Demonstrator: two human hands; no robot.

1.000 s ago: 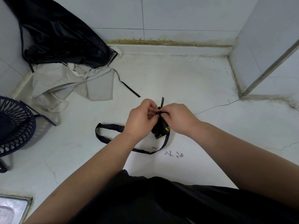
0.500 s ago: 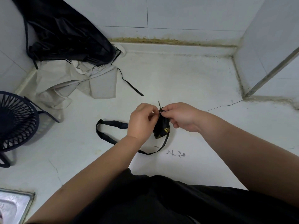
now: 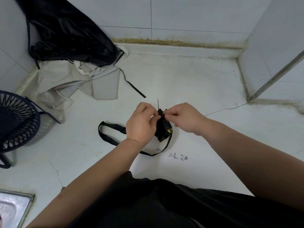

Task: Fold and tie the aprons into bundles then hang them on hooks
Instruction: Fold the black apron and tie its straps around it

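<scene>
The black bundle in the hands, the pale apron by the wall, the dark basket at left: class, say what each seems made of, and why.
The black bundle: thin cloth, possibly synthetic, finish hard to judge; it bunches small and tight. The pale apron: matte cloth, perhaps cotton or a blend; soft creases. The dark basket: likely moulded plastic, dull finish; rigid, even slats.

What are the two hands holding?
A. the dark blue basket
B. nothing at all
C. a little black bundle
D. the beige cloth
C: the left hand and the right hand both pinch the top of the black bundle between them.
</scene>
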